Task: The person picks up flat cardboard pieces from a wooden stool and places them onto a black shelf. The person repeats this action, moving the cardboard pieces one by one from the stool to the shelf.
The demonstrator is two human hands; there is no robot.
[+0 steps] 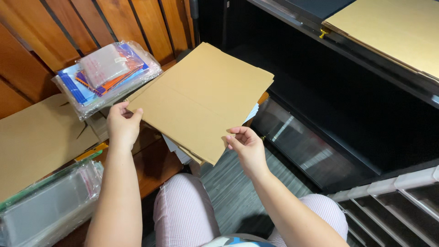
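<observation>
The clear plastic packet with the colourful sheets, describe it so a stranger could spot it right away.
Find the slatted wooden wall at upper left. Below it, beyond the left hand, lies the clear plastic packet. Its blue, orange and purple sheets set it apart from the plain brown flat cardboard beside it.

The flattened cardboard box (201,98) is a plain tan-brown, unprinted, with one faint fold line across it. A paler white sheet (252,113) peeks out from under its far edge. The clear plastic packet (106,73) shows blue, orange and purple inside, with a milky translucent piece on top. The wooden wall (77,27) is reddish-brown with dark gaps between its slats. The large cardboard sheet (36,137) at the left is the same tan. The trousers (183,215) are pale pink with fine white stripes. The cabinet (347,105) is black, its lower panel glossy. The floor (233,192) looks grey with thin streaks, possibly carpet.
</observation>
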